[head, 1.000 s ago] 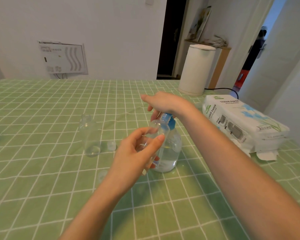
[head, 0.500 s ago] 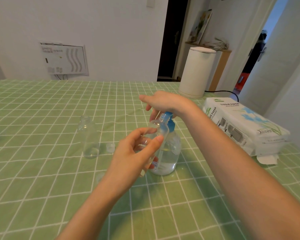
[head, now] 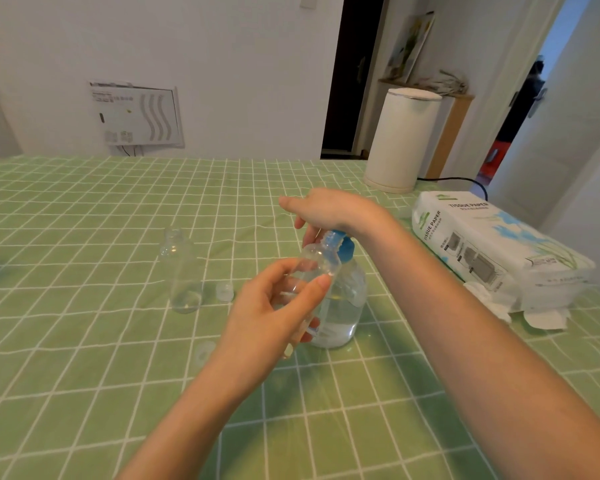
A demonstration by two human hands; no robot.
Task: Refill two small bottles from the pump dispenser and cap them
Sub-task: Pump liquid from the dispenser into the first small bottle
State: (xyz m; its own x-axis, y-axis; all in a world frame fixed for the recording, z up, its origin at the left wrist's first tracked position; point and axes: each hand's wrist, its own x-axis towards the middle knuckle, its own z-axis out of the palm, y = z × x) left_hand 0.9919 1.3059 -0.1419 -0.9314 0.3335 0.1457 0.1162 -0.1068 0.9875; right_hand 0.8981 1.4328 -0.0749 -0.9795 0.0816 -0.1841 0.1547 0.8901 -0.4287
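Observation:
A clear pump dispenser (head: pixel 343 306) with a blue pump head (head: pixel 340 245) stands mid-table, part full of clear liquid. My right hand (head: pixel 329 209) lies on top of the pump head, palm down. My left hand (head: pixel 278 306) grips a small clear bottle (head: pixel 317 263), tilted, with its mouth up against the blue nozzle. A second small clear bottle (head: pixel 182 271) stands uncapped to the left with a little liquid at its bottom. One clear cap (head: pixel 225 292) lies beside it, another cap (head: pixel 203 353) nearer to me.
Everything rests on a table with a green checked cloth (head: pixel 84 341). At the right lies a white tissue paper pack (head: pixel 492 247) with loose tissues below it. A white cylindrical appliance (head: pixel 399 140) with a black cord stands at the far right edge.
Both hands and the bottles hold nearly the same pose; only the view has shifted slightly.

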